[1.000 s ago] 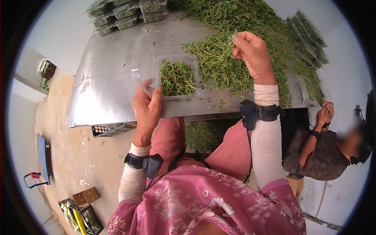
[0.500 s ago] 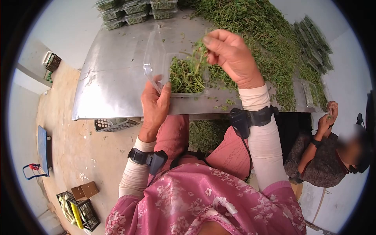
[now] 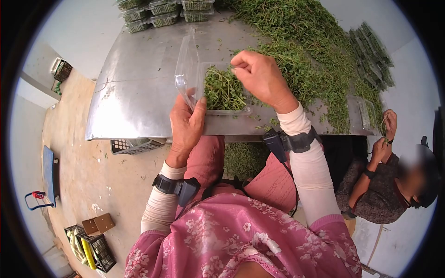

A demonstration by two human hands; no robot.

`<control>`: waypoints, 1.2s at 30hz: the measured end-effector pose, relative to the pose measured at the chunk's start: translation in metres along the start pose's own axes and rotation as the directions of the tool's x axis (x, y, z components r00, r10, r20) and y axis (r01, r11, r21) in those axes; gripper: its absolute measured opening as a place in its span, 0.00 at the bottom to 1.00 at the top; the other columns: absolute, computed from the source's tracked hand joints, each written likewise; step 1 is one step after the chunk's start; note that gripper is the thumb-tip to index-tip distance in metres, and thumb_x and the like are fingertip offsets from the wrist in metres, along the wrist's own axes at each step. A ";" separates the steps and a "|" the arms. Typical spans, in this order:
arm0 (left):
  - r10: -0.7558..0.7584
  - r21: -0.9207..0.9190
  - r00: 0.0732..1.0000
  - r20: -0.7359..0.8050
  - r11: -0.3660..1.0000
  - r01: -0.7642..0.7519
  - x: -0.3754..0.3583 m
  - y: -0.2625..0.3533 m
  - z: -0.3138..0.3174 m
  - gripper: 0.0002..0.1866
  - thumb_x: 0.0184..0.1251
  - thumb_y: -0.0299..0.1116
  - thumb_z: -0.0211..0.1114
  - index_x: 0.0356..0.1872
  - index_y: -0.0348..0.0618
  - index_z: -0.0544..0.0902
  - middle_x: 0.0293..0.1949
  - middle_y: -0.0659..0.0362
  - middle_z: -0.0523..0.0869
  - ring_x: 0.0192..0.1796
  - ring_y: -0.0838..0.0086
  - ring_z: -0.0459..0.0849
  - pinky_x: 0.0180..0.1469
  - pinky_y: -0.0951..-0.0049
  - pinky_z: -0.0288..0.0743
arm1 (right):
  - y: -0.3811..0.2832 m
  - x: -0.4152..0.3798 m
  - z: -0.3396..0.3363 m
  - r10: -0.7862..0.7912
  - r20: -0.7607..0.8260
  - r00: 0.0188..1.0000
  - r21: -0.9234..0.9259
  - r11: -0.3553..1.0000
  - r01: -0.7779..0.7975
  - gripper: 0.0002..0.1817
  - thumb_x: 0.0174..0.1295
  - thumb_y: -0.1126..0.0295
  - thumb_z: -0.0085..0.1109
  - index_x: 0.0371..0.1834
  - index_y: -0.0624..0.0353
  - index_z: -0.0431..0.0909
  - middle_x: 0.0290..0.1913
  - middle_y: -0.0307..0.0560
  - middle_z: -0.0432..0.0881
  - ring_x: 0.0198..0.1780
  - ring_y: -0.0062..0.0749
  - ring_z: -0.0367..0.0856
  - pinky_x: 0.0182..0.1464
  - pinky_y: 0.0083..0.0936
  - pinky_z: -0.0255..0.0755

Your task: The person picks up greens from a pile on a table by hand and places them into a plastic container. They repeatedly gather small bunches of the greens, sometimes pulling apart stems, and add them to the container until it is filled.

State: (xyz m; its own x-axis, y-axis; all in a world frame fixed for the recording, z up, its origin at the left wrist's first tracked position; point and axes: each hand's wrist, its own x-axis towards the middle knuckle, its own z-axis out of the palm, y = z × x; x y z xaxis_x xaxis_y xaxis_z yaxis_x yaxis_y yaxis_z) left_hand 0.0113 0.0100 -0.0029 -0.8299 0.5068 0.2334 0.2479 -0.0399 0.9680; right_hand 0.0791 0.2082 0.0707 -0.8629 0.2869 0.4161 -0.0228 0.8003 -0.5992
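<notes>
An open clear plastic clamshell box point(image 3: 247, 110) stands on the metal table, partly filled with leafy green stems point(image 3: 222, 90). Its raised lid point(image 3: 184, 65) leans up on the left side. My left hand point(image 3: 187, 116) grips the box at its left front corner, thumb over the rim and fingers behind. Above the right edge of the box, my right hand point(image 3: 264, 78) is closed in a pinch. A trace of green shows by its fingertips, too small to make out. The big heap of loose greens point(image 3: 306, 51) lies just beyond and right of this hand.
Filled boxes point(image 3: 164, 11) are stacked at the table's back left, with more boxes point(image 3: 371, 55) at the right. A co-worker point(image 3: 380, 185) sits at the right, hands raised near the table edge. A crate point(image 3: 134, 146) stands under the table point(image 3: 134, 83); a blue trolley point(image 3: 49, 176) is at left.
My right hand has come down and left toward the box; the sprig that hung from its fingers no longer shows there. The box and my left hand shifted slightly right in view.
</notes>
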 end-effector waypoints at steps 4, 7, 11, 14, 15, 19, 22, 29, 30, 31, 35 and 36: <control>-0.018 -0.003 1.000 -0.002 1.000 0.018 -0.001 0.001 0.000 0.20 0.72 0.33 0.62 0.58 0.31 0.74 0.24 0.66 0.75 0.24 0.85 0.72 0.26 0.82 0.65 | -0.004 -0.003 0.016 -0.179 0.018 0.984 -0.065 0.982 0.180 0.08 0.57 0.76 0.61 0.39 0.64 0.81 0.37 0.54 0.82 0.38 0.47 0.83 0.42 0.35 0.76; -0.046 -0.008 0.999 0.002 0.999 0.046 -0.001 0.001 -0.001 0.19 0.72 0.33 0.63 0.57 0.30 0.74 0.26 0.66 0.76 0.27 0.84 0.72 0.29 0.81 0.67 | -0.003 -0.012 0.028 -0.291 0.167 0.942 -0.154 0.936 0.316 0.06 0.57 0.77 0.58 0.38 0.63 0.80 0.36 0.55 0.79 0.40 0.54 0.80 0.44 0.42 0.75; -0.056 -0.002 0.998 0.008 0.998 0.056 -0.001 -0.004 -0.002 0.20 0.72 0.33 0.63 0.59 0.31 0.73 0.27 0.66 0.76 0.28 0.84 0.73 0.29 0.81 0.67 | -0.009 -0.017 0.036 -0.204 0.206 0.957 -0.182 0.953 0.243 0.06 0.57 0.76 0.58 0.37 0.63 0.79 0.37 0.54 0.78 0.40 0.57 0.79 0.44 0.46 0.72; -0.027 0.008 1.000 0.014 1.000 0.027 0.000 -0.005 -0.002 0.21 0.73 0.34 0.62 0.60 0.31 0.72 0.26 0.66 0.75 0.25 0.84 0.72 0.25 0.82 0.65 | -0.008 -0.018 0.035 -0.189 0.194 0.963 -0.187 0.956 0.225 0.04 0.58 0.76 0.57 0.36 0.62 0.79 0.38 0.52 0.78 0.41 0.54 0.79 0.45 0.46 0.70; -0.023 0.005 1.000 0.015 1.000 0.022 -0.001 -0.005 -0.002 0.21 0.73 0.34 0.62 0.60 0.31 0.72 0.26 0.66 0.75 0.25 0.84 0.72 0.25 0.82 0.65 | -0.009 -0.018 0.034 -0.187 0.194 0.963 -0.194 0.955 0.224 0.04 0.58 0.77 0.57 0.36 0.62 0.79 0.38 0.51 0.78 0.42 0.53 0.79 0.45 0.45 0.70; -0.043 -0.025 0.999 0.001 0.999 0.043 -0.001 -0.002 -0.001 0.21 0.72 0.33 0.63 0.60 0.31 0.72 0.28 0.65 0.77 0.28 0.83 0.73 0.29 0.81 0.66 | -0.017 -0.019 0.031 -0.236 0.100 0.967 -0.193 0.948 0.252 0.05 0.58 0.76 0.57 0.36 0.60 0.80 0.38 0.49 0.79 0.43 0.48 0.79 0.49 0.43 0.68; -0.058 -0.022 0.998 -0.013 0.998 0.058 -0.002 -0.002 -0.002 0.20 0.71 0.33 0.64 0.57 0.29 0.75 0.34 0.63 0.79 0.36 0.81 0.74 0.39 0.79 0.71 | -0.019 -0.021 0.039 -0.273 0.137 0.952 -0.147 0.945 0.292 0.05 0.58 0.76 0.57 0.36 0.60 0.80 0.38 0.48 0.79 0.43 0.46 0.79 0.51 0.42 0.68; -0.033 0.029 0.999 -0.024 0.999 0.033 0.000 -0.006 -0.002 0.20 0.71 0.32 0.63 0.57 0.29 0.75 0.35 0.62 0.79 0.37 0.80 0.75 0.41 0.78 0.72 | -0.013 -0.012 0.023 -0.378 0.107 0.919 -0.038 0.923 0.384 0.05 0.58 0.75 0.59 0.34 0.64 0.81 0.34 0.50 0.81 0.38 0.48 0.82 0.43 0.39 0.75; -0.035 0.041 0.999 -0.027 0.998 0.036 -0.001 -0.006 -0.002 0.20 0.71 0.32 0.63 0.57 0.29 0.75 0.35 0.62 0.79 0.37 0.80 0.75 0.41 0.78 0.72 | -0.011 -0.008 0.012 -0.413 0.072 0.908 -0.060 0.907 0.418 0.05 0.58 0.75 0.59 0.34 0.64 0.81 0.34 0.51 0.82 0.37 0.48 0.82 0.42 0.38 0.76; -0.039 0.018 0.999 -0.024 0.999 0.039 -0.001 -0.005 -0.002 0.20 0.71 0.32 0.63 0.57 0.29 0.75 0.35 0.62 0.79 0.37 0.80 0.75 0.40 0.78 0.71 | -0.006 -0.005 0.002 -0.337 0.018 0.941 -0.073 0.938 0.338 0.05 0.58 0.74 0.60 0.34 0.64 0.81 0.34 0.51 0.82 0.37 0.47 0.83 0.42 0.38 0.76; -0.054 -0.043 0.998 -0.007 0.998 0.054 -0.002 -0.001 -0.001 0.20 0.71 0.33 0.64 0.57 0.29 0.75 0.34 0.63 0.79 0.36 0.81 0.74 0.40 0.79 0.71 | 0.032 0.001 -0.036 -0.053 -0.080 0.995 -0.185 0.982 0.037 0.07 0.57 0.73 0.63 0.36 0.64 0.82 0.33 0.53 0.83 0.35 0.43 0.84 0.40 0.36 0.77; -0.059 -0.050 0.998 0.000 0.997 0.059 -0.002 -0.001 -0.001 0.20 0.71 0.33 0.64 0.57 0.29 0.75 0.34 0.63 0.79 0.36 0.81 0.74 0.40 0.79 0.71 | 0.042 0.001 -0.040 0.012 -0.080 0.997 -0.234 0.972 -0.031 0.07 0.56 0.73 0.64 0.36 0.64 0.82 0.33 0.53 0.83 0.34 0.43 0.84 0.40 0.35 0.77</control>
State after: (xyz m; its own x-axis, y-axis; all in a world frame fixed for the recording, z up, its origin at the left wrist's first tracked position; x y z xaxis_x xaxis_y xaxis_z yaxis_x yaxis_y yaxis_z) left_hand 0.0122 0.0077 -0.0038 -0.8432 0.5080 0.1758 0.1731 -0.0529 0.9835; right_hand 0.0978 0.2631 0.0737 -0.8197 0.3379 0.4625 0.1225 0.8922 -0.4346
